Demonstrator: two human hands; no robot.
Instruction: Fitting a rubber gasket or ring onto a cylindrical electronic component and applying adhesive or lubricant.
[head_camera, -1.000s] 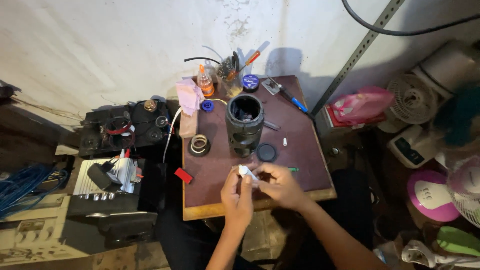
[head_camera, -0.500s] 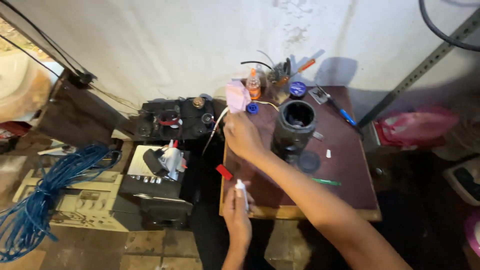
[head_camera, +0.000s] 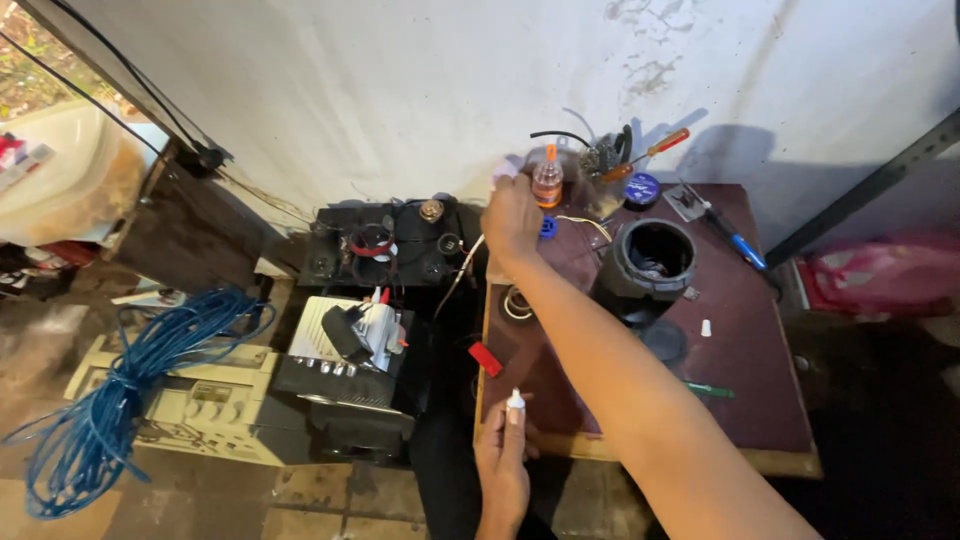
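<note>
Nearest to us, the left hand (head_camera: 503, 462) is low at the table's front edge, fingers pinched around a small white tube (head_camera: 515, 403) that stands upright, tip up. It sits just over the near-left corner of the dark red table (head_camera: 760, 400).

Now follow the right arm: it stretches across the tabletop, away from the body, and the right hand (head_camera: 512, 215) is up at the far-left corner. Fingers curled closed around a pale pink thing (head_camera: 504, 171); only a sliver of it shows above the knuckles, so what it is, I can't tell. So the tube and the pink thing are well apart, one at the near edge, one at the far edge, almost in a straight line up the table's left side, and the tube's long axis points up along that line.

Just right of the right hand stands a small clear bottle (head_camera: 547, 182) with amber liquid and an orange nozzle. Beside it, a blue cap (head_camera: 547, 227) flat on the table. Further right, a round blue tin (head_camera: 641, 188) by the wall, and an orange-handled screwdriver (head_camera: 655, 148) leaning over it.

Mid-table, a dark cylinder (head_camera: 650, 262), open at the top, upright. A small red block (head_camera: 486, 359) hangs at the table's left edge. A roll of tape (head_camera: 517, 303) lies under the forearm. Off to the left, on the floor, a blue cable coil (head_camera: 130, 380).
</note>
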